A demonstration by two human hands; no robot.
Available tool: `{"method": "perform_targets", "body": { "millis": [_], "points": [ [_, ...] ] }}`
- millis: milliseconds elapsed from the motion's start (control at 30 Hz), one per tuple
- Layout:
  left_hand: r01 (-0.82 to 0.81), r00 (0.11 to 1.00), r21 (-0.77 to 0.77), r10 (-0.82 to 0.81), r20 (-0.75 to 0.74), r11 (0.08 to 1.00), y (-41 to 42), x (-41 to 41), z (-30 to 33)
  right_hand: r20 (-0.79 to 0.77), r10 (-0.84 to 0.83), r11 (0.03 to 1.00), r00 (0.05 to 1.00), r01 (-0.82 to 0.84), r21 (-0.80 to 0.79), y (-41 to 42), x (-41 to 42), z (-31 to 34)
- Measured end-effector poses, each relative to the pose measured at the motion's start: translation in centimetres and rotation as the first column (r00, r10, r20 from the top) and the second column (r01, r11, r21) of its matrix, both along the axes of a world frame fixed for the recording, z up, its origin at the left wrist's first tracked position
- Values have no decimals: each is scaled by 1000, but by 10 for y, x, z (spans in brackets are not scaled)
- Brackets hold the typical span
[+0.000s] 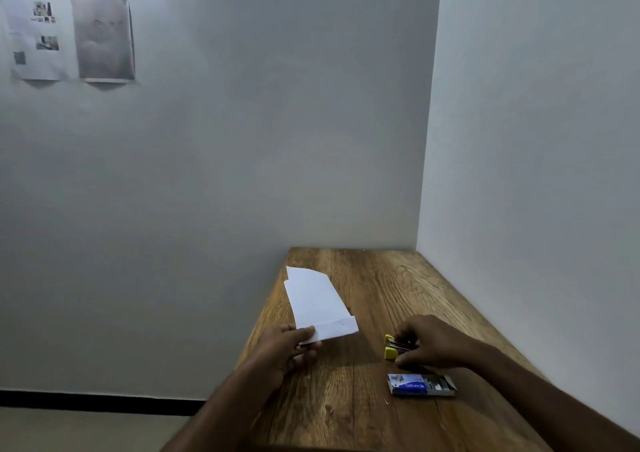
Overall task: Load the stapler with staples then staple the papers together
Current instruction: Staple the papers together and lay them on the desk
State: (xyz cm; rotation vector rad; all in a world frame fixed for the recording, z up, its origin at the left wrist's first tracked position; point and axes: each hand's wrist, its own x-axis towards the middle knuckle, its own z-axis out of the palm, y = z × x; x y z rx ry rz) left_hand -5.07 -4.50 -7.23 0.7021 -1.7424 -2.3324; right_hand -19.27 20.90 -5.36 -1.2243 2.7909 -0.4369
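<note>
Staple box (420,385) lies open near the desk's (346,399) right edge. Right hand (431,342) grips the stapler (398,347); left hand (287,344) pinches papers (317,301) at the left edge. Advisable: square the sheets before stapling.

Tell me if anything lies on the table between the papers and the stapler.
Nothing visible does. The left hand holds the papers, the right hand grips the stapler, and bare table separates them. The staple box sits nearer, out of the way.

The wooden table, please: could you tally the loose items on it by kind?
Papers, held by the left hand: 1 stack
Stapler, held by the right hand: 1
Staple box: 1
Total: 3
</note>
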Motion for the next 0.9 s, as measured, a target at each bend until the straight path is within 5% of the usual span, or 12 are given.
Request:
{"method": "perform_targets", "body": {
  "millis": [200,467,567,900],
  "points": [
    [-18,1000,7,18,-9,1000,-1,-1,-3,50,55,977,997,-43,-210,-2,2,-4],
    [-35,999,46,36,-25,998,-5,-3,-6,28,47,786,999,-20,-619,-31,15,1],
    [-16,1000,77,18,-14,997,-7,-4,-5,212,139,675,967,64,-735,-40,21,2],
    [-19,994,168,37,-106,986,-3,-11,19,509,115,798,853,226,-558,-52,34,4]
  ]
}}
